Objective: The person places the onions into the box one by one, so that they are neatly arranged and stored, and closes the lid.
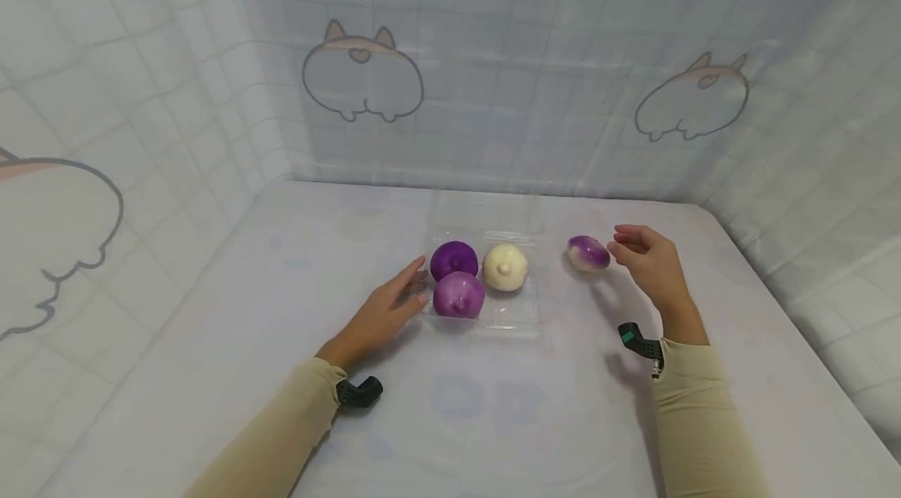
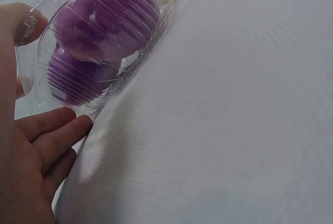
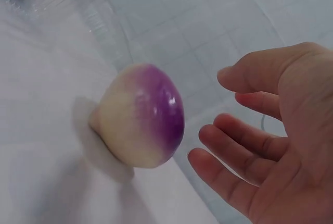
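A clear plastic clamshell box [image 1: 510, 314] lies with its lid folded back. In it sit a dark purple onion [image 1: 450, 257], a lighter purple onion [image 1: 458, 296] and a cream-white onion [image 1: 505, 268]. My left hand [image 1: 380, 317] rests at the box's left side, thumb and fingers spread along the wall; the left wrist view shows the fingertips [image 2: 83, 122] right at the ridged plastic. To the right of the box, a purple-and-white turnip-like bulb [image 3: 143, 117] lies on the table. Beside it is my right hand [image 1: 651, 263], fingers relaxed, a gap showing between fingertips and bulb.
A white cloth covers the table [image 1: 457, 420]. Behind it hangs a pale curtain [image 1: 528, 115] with grid lines and cartoon animal prints, and similar curtain walls stand at both sides. The transparent lid [image 1: 486, 209] reaches toward the back edge.
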Demonstrator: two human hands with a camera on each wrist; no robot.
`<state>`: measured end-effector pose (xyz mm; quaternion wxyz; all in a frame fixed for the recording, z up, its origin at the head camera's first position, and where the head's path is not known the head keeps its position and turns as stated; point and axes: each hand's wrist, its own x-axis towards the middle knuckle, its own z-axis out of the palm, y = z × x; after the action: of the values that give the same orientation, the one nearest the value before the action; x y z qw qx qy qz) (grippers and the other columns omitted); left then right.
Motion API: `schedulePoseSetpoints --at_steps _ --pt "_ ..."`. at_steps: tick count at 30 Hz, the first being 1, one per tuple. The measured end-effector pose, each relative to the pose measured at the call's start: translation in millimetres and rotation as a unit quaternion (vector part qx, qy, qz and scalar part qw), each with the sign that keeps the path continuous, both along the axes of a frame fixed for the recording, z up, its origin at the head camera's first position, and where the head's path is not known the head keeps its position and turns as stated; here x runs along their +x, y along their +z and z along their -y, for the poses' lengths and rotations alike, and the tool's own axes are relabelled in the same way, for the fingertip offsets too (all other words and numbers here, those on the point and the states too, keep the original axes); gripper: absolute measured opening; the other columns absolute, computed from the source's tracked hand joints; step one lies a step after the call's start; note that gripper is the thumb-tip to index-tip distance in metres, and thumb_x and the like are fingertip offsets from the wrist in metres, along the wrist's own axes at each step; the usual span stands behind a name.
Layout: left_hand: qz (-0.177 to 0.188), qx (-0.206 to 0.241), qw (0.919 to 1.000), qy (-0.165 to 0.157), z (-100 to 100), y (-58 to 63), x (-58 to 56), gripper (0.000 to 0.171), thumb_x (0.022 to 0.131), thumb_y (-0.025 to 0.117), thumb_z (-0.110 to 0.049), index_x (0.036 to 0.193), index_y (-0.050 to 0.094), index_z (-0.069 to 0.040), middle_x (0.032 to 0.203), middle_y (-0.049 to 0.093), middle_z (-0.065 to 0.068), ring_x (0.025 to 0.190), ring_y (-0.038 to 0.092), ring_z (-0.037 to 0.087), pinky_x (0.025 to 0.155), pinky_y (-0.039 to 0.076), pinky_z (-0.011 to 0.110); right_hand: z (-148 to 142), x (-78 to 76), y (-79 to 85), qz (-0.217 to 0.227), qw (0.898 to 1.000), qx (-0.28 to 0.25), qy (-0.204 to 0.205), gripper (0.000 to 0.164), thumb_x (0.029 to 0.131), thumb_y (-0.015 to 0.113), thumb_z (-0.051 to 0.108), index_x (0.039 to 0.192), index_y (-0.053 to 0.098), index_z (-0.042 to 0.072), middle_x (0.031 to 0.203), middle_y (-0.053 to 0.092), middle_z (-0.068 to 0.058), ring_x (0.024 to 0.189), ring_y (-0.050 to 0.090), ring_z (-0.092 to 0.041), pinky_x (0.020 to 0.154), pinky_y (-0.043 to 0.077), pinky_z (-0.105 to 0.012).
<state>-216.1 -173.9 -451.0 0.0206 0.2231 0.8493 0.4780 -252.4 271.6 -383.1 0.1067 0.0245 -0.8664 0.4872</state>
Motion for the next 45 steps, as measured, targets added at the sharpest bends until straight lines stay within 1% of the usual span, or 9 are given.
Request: schedulePoseSetpoints --at_steps 5,9,16,21,25,28,30,37,45 --pt "-0.001 0.001 1.0 -0.003 3 -0.8 -0.9 0.069 0.103 0.055 -0.041 0.161 0.023 -0.021 0.151 0.048 0.006 0.136 0.048 0.025 0.114 0.031 0.053 -2 0.6 -7.6 -0.012 1.0 -0.012 -0.001 0.047 0.098 0.066 0.024 0.135 0.056 -0.004 0.126 0.06 -0.027 0.087 0.063 0.002 0.075 0.052 -0.011" --pt "0.001 0.003 1.0 -0.006 3 -3.4 -1.8 0.07 0.103 0.055 -0.041 0.161 0.023 -0.02 0.151 0.048 0.007 0.136 0.048 0.026 0.114 0.03 0.054 -4 -0.3 -13.2 -0.009 1.0 0.004 -0.011 0.048 0.098 0.067 0.027 0.133 0.058 -0.004 0.124 0.062 -0.025 0.091 0.062 0.001 0.075 0.051 -0.012" --pt "-0.006 0.002 1.0 -0.004 3 -5.1 -2.6 0.069 0.103 0.056 -0.039 0.161 0.023 -0.019 0.151 0.048 0.007 0.135 0.049 0.025 0.114 0.031 0.054 -8 -5.4 -23.6 0.025 0.998 0.041 -0.029 0.061 0.097 0.064 0.046 0.136 0.057 0.0 0.129 0.061 -0.021 0.115 0.059 -0.028 0.077 0.047 -0.013" --pt "-0.007 0.004 1.0 -0.004 4 -4.4 -0.8 0.069 0.103 0.056 -0.038 0.161 0.024 -0.019 0.151 0.048 0.008 0.136 0.049 0.025 0.115 0.03 0.054 -8 -7.5 -31.1 0.042 0.999 0.018 -0.027 0.065 0.097 0.063 0.048 0.138 0.055 -0.001 0.134 0.059 -0.022 0.118 0.057 -0.032 0.079 0.048 -0.012" --pt "-0.012 0.007 0.9999 -0.009 4 -4.3 0.1 0.069 0.103 0.056 -0.037 0.161 0.023 -0.017 0.151 0.048 0.01 0.135 0.049 0.027 0.114 0.03 0.055 -6 -7.9 -34.0 0.055 0.998 0.02 -0.031 0.067 0.097 0.062 0.05 0.14 0.054 -0.001 0.136 0.057 -0.023 0.12 0.056 -0.032 0.092 0.05 -0.029" --pt "-0.016 0.008 0.9998 -0.012 4 -4.5 -0.6 0.069 0.104 0.055 -0.037 0.161 0.023 -0.016 0.151 0.048 0.01 0.135 0.05 0.027 0.114 0.03 0.054 -5 -7.9 -36.0 0.06 0.997 0.023 -0.034 0.07 0.096 0.061 0.053 0.142 0.052 0.0 0.139 0.055 -0.023 0.124 0.055 -0.036 0.101 0.046 -0.047" --pt "-0.013 0.006 0.9998 -0.01 4 -4.9 -1.3 0.069 0.104 0.055 -0.039 0.161 0.023 -0.018 0.151 0.048 0.009 0.135 0.049 0.025 0.114 0.031 0.053 -5 -8.1 -37.3 0.06 0.997 0.024 -0.033 0.072 0.096 0.061 0.054 0.143 0.05 0.0 0.141 0.053 -0.024 0.127 0.053 -0.038 0.104 0.043 -0.054" --pt "-0.02 -0.001 0.9997 -0.012 2 -5.9 -8.4 0.069 0.104 0.055 -0.038 0.161 0.023 -0.018 0.151 0.049 0.009 0.135 0.049 0.026 0.115 0.03 0.054 -6 -11.4 -41.8 0.048 0.998 0.027 -0.025 0.078 0.095 0.063 0.054 0.149 0.043 0.001 0.147 0.046 -0.026 0.131 0.049 -0.043 0.107 0.039 -0.059" --pt "-0.024 0.013 0.9996 -0.007 3 -12.3 -5.8 0.069 0.103 0.057 -0.037 0.161 0.024 -0.018 0.15 0.049 0.009 0.136 0.048 0.028 0.114 0.029 0.056 1 -13.8 -50.4 0.051 0.998 0.034 -0.005 0.079 0.095 0.065 0.051 0.151 0.04 0.003 0.149 0.044 -0.024 0.133 0.048 -0.042 0.11 0.036 -0.057"
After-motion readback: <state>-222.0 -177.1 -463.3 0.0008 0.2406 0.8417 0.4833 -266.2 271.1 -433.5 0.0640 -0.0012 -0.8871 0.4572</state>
